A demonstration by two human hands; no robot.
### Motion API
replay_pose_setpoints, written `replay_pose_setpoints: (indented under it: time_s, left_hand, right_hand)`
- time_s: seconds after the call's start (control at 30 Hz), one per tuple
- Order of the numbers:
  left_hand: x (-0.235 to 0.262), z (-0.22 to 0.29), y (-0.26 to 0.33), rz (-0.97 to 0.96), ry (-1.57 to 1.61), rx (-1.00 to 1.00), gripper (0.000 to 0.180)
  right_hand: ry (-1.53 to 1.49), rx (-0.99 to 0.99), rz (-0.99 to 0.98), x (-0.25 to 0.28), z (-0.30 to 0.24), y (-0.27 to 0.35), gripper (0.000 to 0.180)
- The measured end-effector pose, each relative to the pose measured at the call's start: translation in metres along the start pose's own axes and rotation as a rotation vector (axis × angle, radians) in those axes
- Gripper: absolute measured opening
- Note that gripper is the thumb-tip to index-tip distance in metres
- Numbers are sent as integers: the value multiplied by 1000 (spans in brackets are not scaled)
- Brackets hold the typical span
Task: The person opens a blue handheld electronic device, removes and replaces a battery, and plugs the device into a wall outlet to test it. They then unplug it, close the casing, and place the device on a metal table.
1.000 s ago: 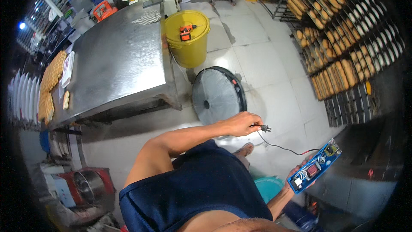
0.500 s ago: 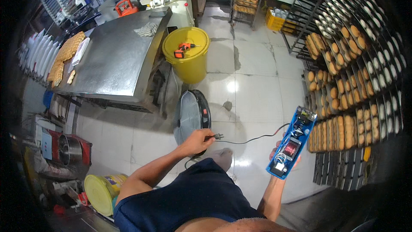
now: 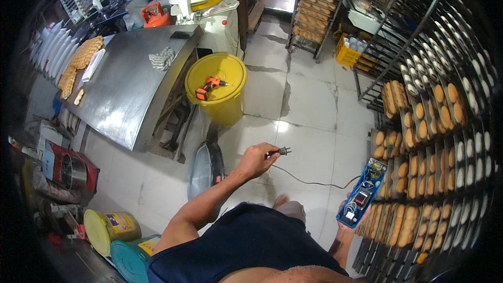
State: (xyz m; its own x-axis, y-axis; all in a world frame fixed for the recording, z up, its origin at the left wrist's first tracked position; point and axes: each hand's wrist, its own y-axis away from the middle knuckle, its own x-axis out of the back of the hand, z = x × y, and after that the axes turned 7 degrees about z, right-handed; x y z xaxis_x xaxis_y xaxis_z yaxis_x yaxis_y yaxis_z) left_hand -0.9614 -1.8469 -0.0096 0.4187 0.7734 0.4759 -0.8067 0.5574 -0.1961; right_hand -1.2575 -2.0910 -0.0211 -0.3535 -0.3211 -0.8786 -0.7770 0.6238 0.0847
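My left hand (image 3: 255,161) is closed on a dark two-pin power plug (image 3: 284,151), its prongs pointing away to the right. From there a thin cord (image 3: 309,182) sags across to a long blue open-topped electrical device (image 3: 362,195). Inside the blue casing, a coil, wires and a white block are exposed. My right hand (image 3: 343,226) grips this device from beneath, and the casing hides part of its fingers. On the floor beside my left forearm stands a round floor fan (image 3: 206,170).
An orange-and-black cordless drill (image 3: 210,88) lies on a yellow lidded bin (image 3: 220,107). Left of it is a steel table (image 3: 123,84) with a striped cloth (image 3: 162,58). Tall racks of bread trays (image 3: 414,173) stand close by my right hand. Lidded buckets (image 3: 99,230) sit at lower left.
The view has swung to the right, so the table, bin and fan sit further left. My left hand has lifted the plug forward, away from the fan; the blue device sits lower, nearer the racks.
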Motion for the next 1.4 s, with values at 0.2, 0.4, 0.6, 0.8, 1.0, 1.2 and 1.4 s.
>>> replay_pose_setpoints:
  time_s: [0.2, 0.4, 0.6, 0.8, 1.0, 1.2, 1.4]
  left_hand:
    - [-48, -13, -131, 149, -97, 14, 21]
    - [-27, -7, -245, 407, -209, 171, 23]
    - [24, -27, -331, 730, -352, 250, 21]
    - [101, -80, -476, 816, -484, 194, 19]
    - [182, -100, -697, 746, -555, 64, 22]
    - [289, -145, -921, 762, -830, -108, 26]
    - [350, -220, -1095, 808, -1100, 155, 26]
  right_hand:
    - [6, -123, 63, 59, -14, -184, 68]
    - [-67, -368, -94, -12, 1, -383, 78]
    - [-135, -602, -224, -68, 64, -552, 81]
    - [-135, -722, -348, -137, 134, -688, 78]
    - [90, -751, -291, -185, 187, -820, 73]
    - [97, -813, -272, -219, 264, -970, 76]
    - [150, -880, -340, -270, 330, -1087, 72]
